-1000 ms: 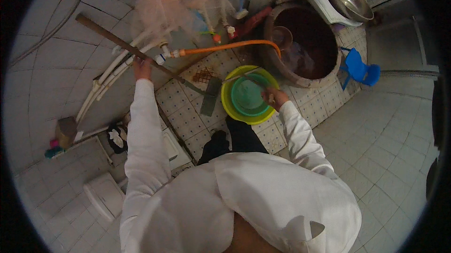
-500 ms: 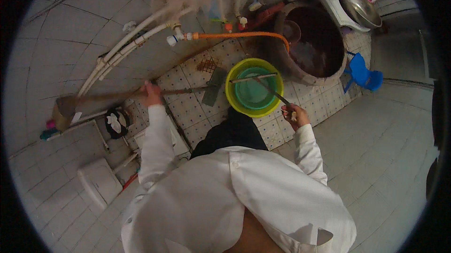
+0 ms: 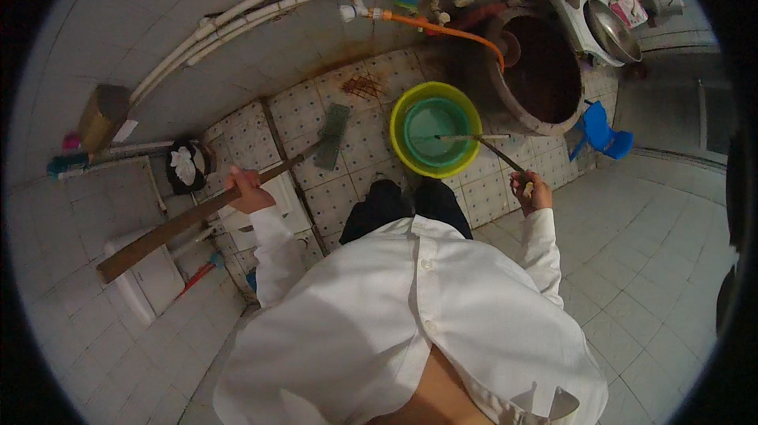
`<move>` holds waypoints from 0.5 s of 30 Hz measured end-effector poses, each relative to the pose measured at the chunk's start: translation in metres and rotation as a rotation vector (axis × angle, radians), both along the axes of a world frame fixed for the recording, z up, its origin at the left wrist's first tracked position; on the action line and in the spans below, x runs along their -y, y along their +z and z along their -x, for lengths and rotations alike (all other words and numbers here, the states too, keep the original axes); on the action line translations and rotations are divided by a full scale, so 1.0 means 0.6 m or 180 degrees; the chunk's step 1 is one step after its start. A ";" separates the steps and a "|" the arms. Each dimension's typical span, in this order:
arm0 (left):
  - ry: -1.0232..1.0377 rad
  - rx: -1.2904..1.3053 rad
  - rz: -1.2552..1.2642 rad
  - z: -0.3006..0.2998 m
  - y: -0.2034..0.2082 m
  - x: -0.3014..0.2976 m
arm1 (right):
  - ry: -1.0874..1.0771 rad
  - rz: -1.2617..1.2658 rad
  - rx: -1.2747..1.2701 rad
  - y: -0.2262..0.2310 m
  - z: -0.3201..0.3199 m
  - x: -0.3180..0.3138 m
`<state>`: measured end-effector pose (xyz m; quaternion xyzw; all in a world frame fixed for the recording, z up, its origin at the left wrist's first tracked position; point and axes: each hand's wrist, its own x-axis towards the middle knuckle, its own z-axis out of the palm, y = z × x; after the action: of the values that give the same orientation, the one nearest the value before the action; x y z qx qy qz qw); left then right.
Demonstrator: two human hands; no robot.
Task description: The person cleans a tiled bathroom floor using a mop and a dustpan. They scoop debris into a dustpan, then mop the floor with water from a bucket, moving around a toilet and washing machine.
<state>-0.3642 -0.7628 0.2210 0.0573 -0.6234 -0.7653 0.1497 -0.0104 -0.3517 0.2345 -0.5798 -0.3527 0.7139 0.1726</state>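
Wood-handled, the hoe (image 3: pixel 189 217) gripped in the left hand (image 3: pixel 249 191) seems easiest to control with its grey blade (image 3: pixel 332 138) low and away from the legs (image 3: pixel 377 210). The right hand (image 3: pixel 532 191) holds a thin T-headed tool (image 3: pixel 505 159), its crossbar (image 3: pixel 459 138) crossing the yellow basin's (image 3: pixel 396 129) rim in view; the vat (image 3: pixel 545 127), an orange hose (image 3: pixel 442 29) at its mouth, tightens that space.

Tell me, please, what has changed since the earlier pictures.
The long brown wooden handle in the left hand has swung its free end from upper to lower left. The right hand has drawn its thin dark-handled tool rightward over the round yellow plastic basin. Both grips, basin and orange hose stayed.
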 end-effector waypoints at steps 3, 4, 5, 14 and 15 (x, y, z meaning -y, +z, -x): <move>0.0009 0.0135 -0.0108 -0.016 -0.018 0.023 | -0.0046 0.0055 -0.0204 0.003 0.009 0.007; -0.0049 0.0151 -0.0098 -0.017 -0.021 0.030 | -0.0089 0.0081 -0.0272 0.006 0.009 0.011; -0.0083 0.0187 -0.0093 -0.019 -0.021 0.036 | -0.0059 0.0084 -0.0329 0.008 0.009 0.016; -0.0353 0.0045 0.0237 -0.031 -0.013 0.065 | -0.0048 0.0233 -0.0715 0.021 0.005 0.061; -0.0365 0.0090 0.0246 -0.031 -0.016 0.067 | 0.0001 0.0227 -0.0657 0.021 0.005 0.061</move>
<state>-0.3456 -0.8032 0.2114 0.0265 -0.6568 -0.7471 0.0989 -0.0134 -0.3884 0.2471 -0.5089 -0.3075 0.7820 0.1871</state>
